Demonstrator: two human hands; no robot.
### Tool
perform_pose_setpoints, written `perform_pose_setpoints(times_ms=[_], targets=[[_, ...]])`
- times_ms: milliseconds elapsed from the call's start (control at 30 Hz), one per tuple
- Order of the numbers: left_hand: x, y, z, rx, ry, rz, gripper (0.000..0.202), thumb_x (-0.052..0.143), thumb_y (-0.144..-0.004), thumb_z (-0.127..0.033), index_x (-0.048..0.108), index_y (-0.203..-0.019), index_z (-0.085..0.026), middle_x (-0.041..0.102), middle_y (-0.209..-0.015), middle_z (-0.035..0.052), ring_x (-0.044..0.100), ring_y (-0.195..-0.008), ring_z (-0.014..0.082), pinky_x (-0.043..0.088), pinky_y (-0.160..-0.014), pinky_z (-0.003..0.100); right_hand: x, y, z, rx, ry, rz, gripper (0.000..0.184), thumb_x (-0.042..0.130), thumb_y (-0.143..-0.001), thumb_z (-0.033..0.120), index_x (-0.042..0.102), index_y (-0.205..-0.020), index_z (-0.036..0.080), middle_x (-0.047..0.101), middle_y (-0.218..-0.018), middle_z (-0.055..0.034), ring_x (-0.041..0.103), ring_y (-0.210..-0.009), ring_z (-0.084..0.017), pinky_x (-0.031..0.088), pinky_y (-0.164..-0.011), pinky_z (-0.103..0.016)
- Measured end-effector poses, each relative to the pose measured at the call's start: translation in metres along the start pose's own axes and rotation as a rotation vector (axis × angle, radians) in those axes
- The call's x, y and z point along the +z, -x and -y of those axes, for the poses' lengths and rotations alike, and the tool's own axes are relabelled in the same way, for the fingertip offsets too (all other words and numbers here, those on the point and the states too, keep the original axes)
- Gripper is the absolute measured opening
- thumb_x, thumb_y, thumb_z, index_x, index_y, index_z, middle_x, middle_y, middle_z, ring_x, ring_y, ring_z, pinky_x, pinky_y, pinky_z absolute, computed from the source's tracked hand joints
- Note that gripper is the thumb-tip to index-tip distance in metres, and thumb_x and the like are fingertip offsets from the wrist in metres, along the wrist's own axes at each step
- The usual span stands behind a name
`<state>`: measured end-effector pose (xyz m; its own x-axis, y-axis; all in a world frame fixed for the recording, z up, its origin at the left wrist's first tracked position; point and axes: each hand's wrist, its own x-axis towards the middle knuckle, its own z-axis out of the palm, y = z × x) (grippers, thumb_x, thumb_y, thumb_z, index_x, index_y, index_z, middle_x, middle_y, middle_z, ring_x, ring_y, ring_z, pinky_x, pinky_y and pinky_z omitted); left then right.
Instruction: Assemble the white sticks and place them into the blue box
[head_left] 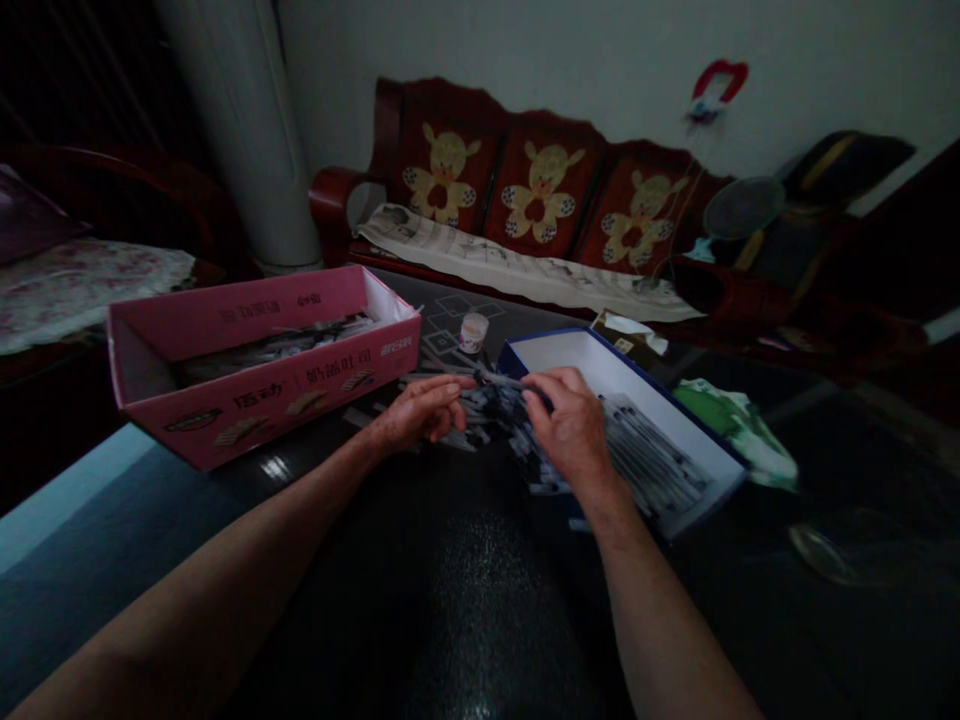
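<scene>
My right hand (571,422) is closed, with thumb and forefinger pinching the end of a slim grey stick (504,381) that has a dark part. Facing it, my left hand (426,408) has its fingers drawn together at the stick's other side; what they hold is too dark to make out. Below and between the hands lies a loose pile of similar sticks (474,412) on the dark table. To the right, a blue box with a white inside (679,425) holds sticks laid in a row. A pink carton (300,395) on the left holds more sticks.
Behind the pile stands a small white cup (473,333). A green and white packet (742,430) lies right of the blue box, near a brown box with tissue (634,338). Past the dark glossy table (450,560) is a wooden sofa (480,175) with bear-patterned cushions.
</scene>
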<state>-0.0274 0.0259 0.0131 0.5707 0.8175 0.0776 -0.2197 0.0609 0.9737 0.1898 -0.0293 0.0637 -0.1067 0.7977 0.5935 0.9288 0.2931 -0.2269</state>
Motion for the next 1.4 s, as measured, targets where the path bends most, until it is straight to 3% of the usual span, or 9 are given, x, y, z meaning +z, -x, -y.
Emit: perform_pose_setpoints(times_ms=[67, 267, 400, 500, 633, 800, 1000, 1100, 1400], targets=[[0.0, 0.0, 0.001, 0.009, -0.002, -0.007, 0.054, 0.061, -0.08, -0.048, 0.059, -0.119, -0.011, 0.064, -0.062, 0.0014, 0.043, -0.035, 0.0057, 0.027, -0.034, 0.018, -0.019, -0.006, -0.032, 0.111, 0.146, 0.035, 0.023, 0.054, -0.084, 0.024, 0.073, -0.097, 0.019, 0.067, -0.096, -0.0099, 0.063, -0.086, -0.022, 0.048, -0.079, -0.033], [0.0, -0.001, 0.002, 0.005, 0.006, -0.032, 0.05, 0.064, -0.078, -0.043, 0.06, -0.115, -0.01, 0.063, -0.062, 0.0001, 0.04, -0.035, 0.004, 0.026, -0.036, 0.018, -0.065, 0.012, -0.124, 0.385, 0.507, 0.409, 0.026, 0.055, -0.08, 0.024, 0.077, -0.093, 0.022, 0.075, -0.089, -0.0067, 0.068, -0.079, -0.023, 0.049, -0.07, -0.032], [-0.001, -0.001, 0.002, 0.001, -0.002, -0.042, 0.046, 0.064, -0.078, -0.04, 0.062, -0.113, -0.011, 0.063, -0.063, 0.0, 0.041, -0.036, 0.0039, 0.026, -0.036, 0.018, -0.066, 0.036, -0.143, 0.538, 0.571, 0.527, 0.029, 0.053, -0.081, 0.027, 0.075, -0.1, 0.023, 0.075, -0.098, -0.0073, 0.069, -0.085, -0.024, 0.048, -0.068, -0.031], [-0.001, -0.002, 0.002, 0.004, 0.011, -0.063, 0.044, 0.065, -0.076, -0.039, 0.064, -0.11, -0.011, 0.062, -0.061, 0.0001, 0.041, -0.035, 0.004, 0.025, -0.036, 0.018, -0.061, 0.044, -0.144, 0.545, 0.591, 0.51, 0.029, 0.056, -0.079, 0.029, 0.075, -0.1, 0.022, 0.075, -0.097, -0.0089, 0.069, -0.084, -0.025, 0.049, -0.067, -0.032], [0.0, -0.003, 0.0, 0.043, 0.053, -0.142, 0.041, 0.067, -0.074, -0.039, 0.066, -0.103, -0.011, 0.061, -0.059, -0.0004, 0.039, -0.035, 0.0036, 0.024, -0.035, 0.017, -0.059, 0.042, -0.128, 0.427, 0.557, 0.269, 0.032, 0.059, -0.078, 0.032, 0.073, -0.102, 0.016, 0.071, -0.093, -0.0143, 0.067, -0.081, -0.027, 0.05, -0.069, -0.036], [0.0, -0.005, -0.002, 0.108, 0.075, -0.261, 0.036, 0.07, -0.071, -0.04, 0.067, -0.093, -0.011, 0.057, -0.053, -0.0023, 0.035, -0.033, 0.0028, 0.019, -0.034, 0.017, -0.045, 0.022, -0.072, 0.188, 0.23, 0.045, 0.025, 0.054, -0.082, 0.027, 0.072, -0.095, 0.018, 0.069, -0.088, -0.0103, 0.064, -0.074, -0.021, 0.049, -0.072, -0.035], [-0.001, -0.008, -0.003, 0.205, 0.106, -0.438, 0.036, 0.071, -0.069, -0.04, 0.065, -0.088, -0.011, 0.055, -0.048, -0.0042, 0.033, -0.032, 0.0027, 0.018, -0.034, 0.017, 0.01, 0.01, 0.017, 0.008, -0.051, 0.219, 0.015, 0.056, -0.083, 0.019, 0.071, -0.087, 0.021, 0.067, -0.083, -0.0041, 0.062, -0.076, -0.017, 0.047, -0.071, -0.028], [-0.002, -0.009, -0.003, 0.233, 0.103, -0.512, 0.034, 0.07, -0.068, -0.039, 0.064, -0.086, -0.011, 0.054, -0.047, -0.0046, 0.033, -0.032, 0.0028, 0.018, -0.033, 0.017, 0.035, 0.016, 0.046, -0.057, -0.064, 0.336, 0.015, 0.057, -0.085, 0.018, 0.07, -0.091, 0.021, 0.066, -0.087, -0.0049, 0.062, -0.08, -0.017, 0.047, -0.073, -0.027], [-0.007, -0.012, -0.001, 0.242, 0.071, -0.577, 0.03, 0.068, -0.069, -0.038, 0.064, -0.084, -0.012, 0.053, -0.048, -0.0047, 0.033, -0.031, 0.0027, 0.017, -0.033, 0.017, 0.052, 0.035, 0.05, -0.116, 0.052, 0.38, 0.017, 0.058, -0.085, 0.018, 0.067, -0.1, 0.02, 0.063, -0.093, -0.0074, 0.061, -0.089, -0.022, 0.048, -0.079, -0.031]])
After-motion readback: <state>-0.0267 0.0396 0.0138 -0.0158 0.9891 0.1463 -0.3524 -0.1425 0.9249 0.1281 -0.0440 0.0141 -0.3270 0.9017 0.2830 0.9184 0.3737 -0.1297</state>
